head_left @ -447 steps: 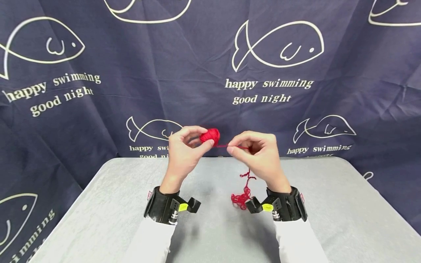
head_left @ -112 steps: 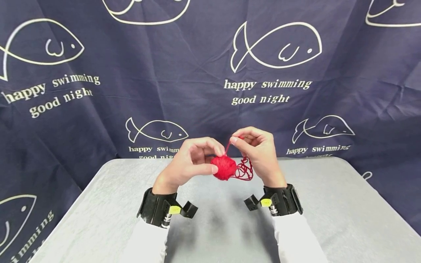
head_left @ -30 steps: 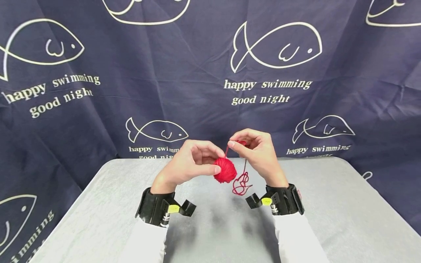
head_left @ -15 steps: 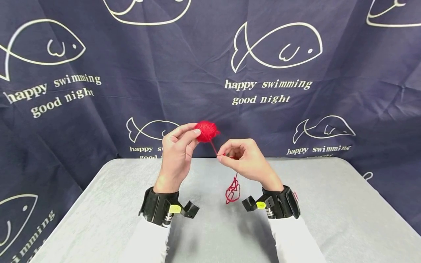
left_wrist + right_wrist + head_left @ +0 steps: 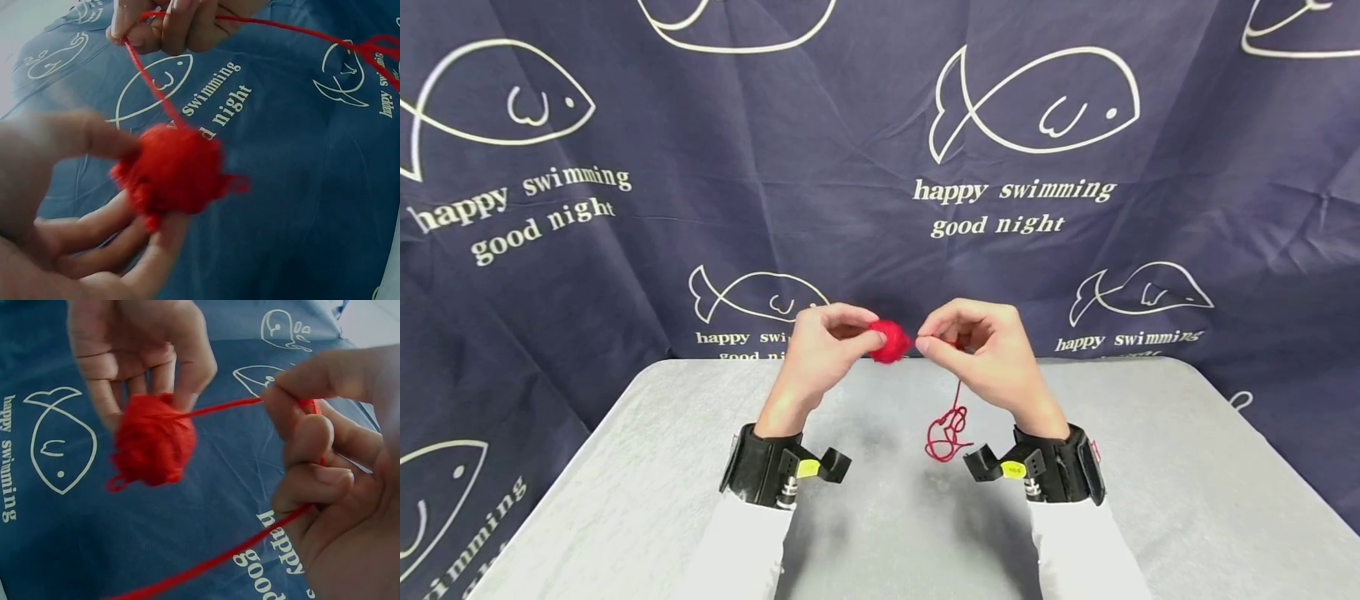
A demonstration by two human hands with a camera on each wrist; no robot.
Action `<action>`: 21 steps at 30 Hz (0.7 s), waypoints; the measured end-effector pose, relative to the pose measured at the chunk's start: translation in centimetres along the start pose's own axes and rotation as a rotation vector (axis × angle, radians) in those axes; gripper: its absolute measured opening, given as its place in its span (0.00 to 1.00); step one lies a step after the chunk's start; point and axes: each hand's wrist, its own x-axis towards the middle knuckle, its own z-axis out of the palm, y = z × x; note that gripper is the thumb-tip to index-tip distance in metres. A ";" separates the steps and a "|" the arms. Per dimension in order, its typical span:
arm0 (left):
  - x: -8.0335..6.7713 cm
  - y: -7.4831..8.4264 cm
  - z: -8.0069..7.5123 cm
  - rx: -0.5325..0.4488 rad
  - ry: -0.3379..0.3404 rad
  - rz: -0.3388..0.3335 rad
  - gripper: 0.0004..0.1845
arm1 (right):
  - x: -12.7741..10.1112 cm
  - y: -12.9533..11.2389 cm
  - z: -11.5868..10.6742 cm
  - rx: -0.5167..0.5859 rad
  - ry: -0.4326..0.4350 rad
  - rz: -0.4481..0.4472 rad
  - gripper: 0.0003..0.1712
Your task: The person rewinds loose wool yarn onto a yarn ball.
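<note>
Between left hand [image 5: 820, 350] fingertips, yarn ball [image 5: 891, 341], strand [image 5: 951, 417] seemingly pinched right

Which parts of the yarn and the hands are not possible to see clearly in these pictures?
- Head view: the near side of the yarn ball is covered by the left hand.
- Head view: the loose yarn hangs in tangled loops; its free end is too thin to find.
- Left wrist view: the left hand's fingers are blurred, too near the camera.
- Right wrist view: the strand leaves at the bottom edge; the right hand is cut off at the right edge.
</note>
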 end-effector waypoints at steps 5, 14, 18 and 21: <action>-0.3 0.4 0.1 -0.010 -0.341 -0.003 0.09 | 0.1 0.6 -0.6 0.074 0.117 0.007 0.05; -1.0 1.6 0.1 -0.306 -0.592 0.124 0.13 | 0.3 2.1 -0.4 0.098 0.096 0.105 0.05; -1.1 2.0 0.2 -0.463 -0.456 0.197 0.12 | 0.3 2.9 0.0 0.101 0.029 0.132 0.06; -0.9 2.2 0.3 -0.585 -0.296 0.201 0.12 | 0.2 3.1 0.3 0.106 -0.036 0.139 0.06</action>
